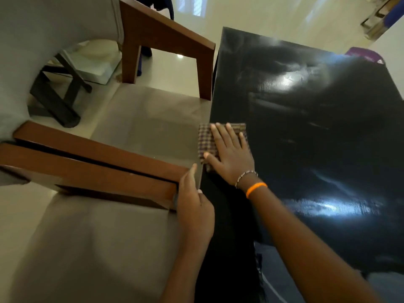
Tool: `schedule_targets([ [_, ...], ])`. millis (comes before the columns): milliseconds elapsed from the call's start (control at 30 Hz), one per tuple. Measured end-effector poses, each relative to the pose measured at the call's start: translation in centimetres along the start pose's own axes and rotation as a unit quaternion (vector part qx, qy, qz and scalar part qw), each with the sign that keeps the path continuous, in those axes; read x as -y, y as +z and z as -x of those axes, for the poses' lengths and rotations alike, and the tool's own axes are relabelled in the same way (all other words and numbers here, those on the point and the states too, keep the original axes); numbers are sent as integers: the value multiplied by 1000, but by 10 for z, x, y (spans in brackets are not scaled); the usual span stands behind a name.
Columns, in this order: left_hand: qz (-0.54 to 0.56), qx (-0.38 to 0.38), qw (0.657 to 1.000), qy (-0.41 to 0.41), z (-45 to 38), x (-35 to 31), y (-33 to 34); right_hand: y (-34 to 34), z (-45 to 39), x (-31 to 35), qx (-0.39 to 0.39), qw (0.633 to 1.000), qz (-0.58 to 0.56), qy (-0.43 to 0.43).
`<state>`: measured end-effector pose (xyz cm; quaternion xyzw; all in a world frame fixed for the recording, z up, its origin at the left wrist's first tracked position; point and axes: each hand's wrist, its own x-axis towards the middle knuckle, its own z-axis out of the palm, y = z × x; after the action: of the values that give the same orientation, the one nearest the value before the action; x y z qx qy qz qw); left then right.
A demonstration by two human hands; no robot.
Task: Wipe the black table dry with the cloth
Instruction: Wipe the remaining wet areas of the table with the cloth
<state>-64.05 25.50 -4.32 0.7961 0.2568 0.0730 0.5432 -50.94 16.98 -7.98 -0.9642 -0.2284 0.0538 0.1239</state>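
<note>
- Head view: I see the glossy black rectangular tabletop on the right side, with pale smears and bright reflections on its surface, so I judge that it is not fully dry yet.
- Head view: the folded brown checked cloth lies at the left edge of the tabletop, and part of it hangs a little over this edge toward the chair.
- Head view: my right hand, with a beaded bracelet and an orange band on the wrist, presses flat on the cloth with the fingers straight and spread; it does not grip the cloth.
- Head view: my left hand holds the front end of the brown wooden armrest of the grey cushioned chair, with the fingers curled on it. The chair stands just beside the tabletop.
- Head view: what could go wrong, in my judgement: because the cloth is only pressed and already at the edge, one more stroke to the left can push it off onto the chair seat.
- Head view: the flat palm may also slide over the cloth on the wet surface, leaving streaks. The far part of the tabletop looks untouched, and reaching it may be difficult while the left hand is on the chair.
</note>
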Motion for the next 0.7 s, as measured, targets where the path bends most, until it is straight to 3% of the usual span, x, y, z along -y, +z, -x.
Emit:
schedule_targets([
  [367, -107, -7, 994, -3, 100, 10, -2, 14, 146, 35, 3, 997, -68, -35],
  [533, -125, 29, 991, 31, 143, -6, 25, 4, 186, -12, 1, 998, -54, -42],
  [700, -171, 117, 976, 72, 188, -30, 87, -21, 231, -109, -13, 1000, -16, 19],
])
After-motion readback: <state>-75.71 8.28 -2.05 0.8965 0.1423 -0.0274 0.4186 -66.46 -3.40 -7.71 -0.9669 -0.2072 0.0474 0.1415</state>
